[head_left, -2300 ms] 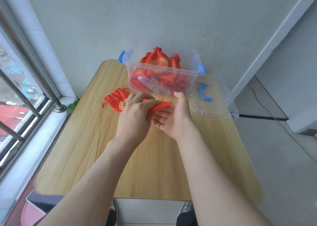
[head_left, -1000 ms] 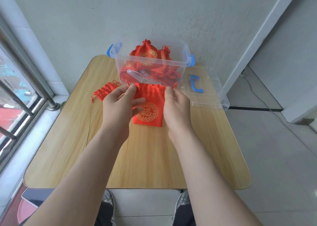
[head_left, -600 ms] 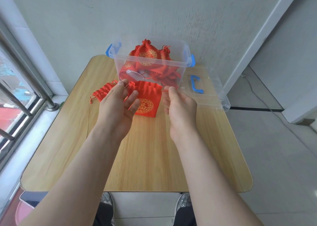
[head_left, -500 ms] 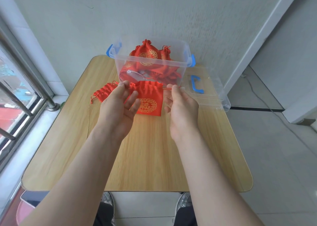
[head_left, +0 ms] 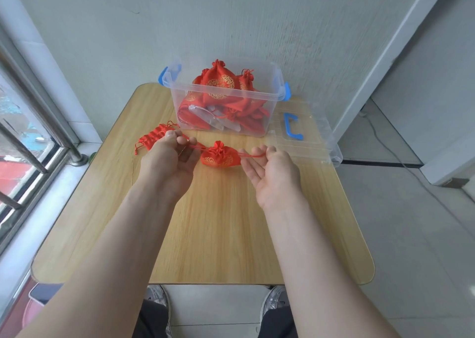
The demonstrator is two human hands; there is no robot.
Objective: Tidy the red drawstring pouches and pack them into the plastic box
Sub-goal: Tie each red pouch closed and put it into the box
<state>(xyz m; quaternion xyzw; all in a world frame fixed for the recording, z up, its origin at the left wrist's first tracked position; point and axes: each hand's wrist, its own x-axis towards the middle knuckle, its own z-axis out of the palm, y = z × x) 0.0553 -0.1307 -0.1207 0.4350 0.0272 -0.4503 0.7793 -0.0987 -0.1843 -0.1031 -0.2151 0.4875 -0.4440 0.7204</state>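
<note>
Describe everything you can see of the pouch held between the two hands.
The pouch is shiny red fabric with gold motifs. Its mouth is drawn shut into a ruffle on top. A thin red cord runs taut from each side: the left hand pinches one, the right hand the other. It sits low over the table; whether it touches it is unclear.

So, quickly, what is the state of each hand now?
Left hand: pinches the left drawstring of the cinched pouch.
Right hand: pinches the right drawstring.
</note>
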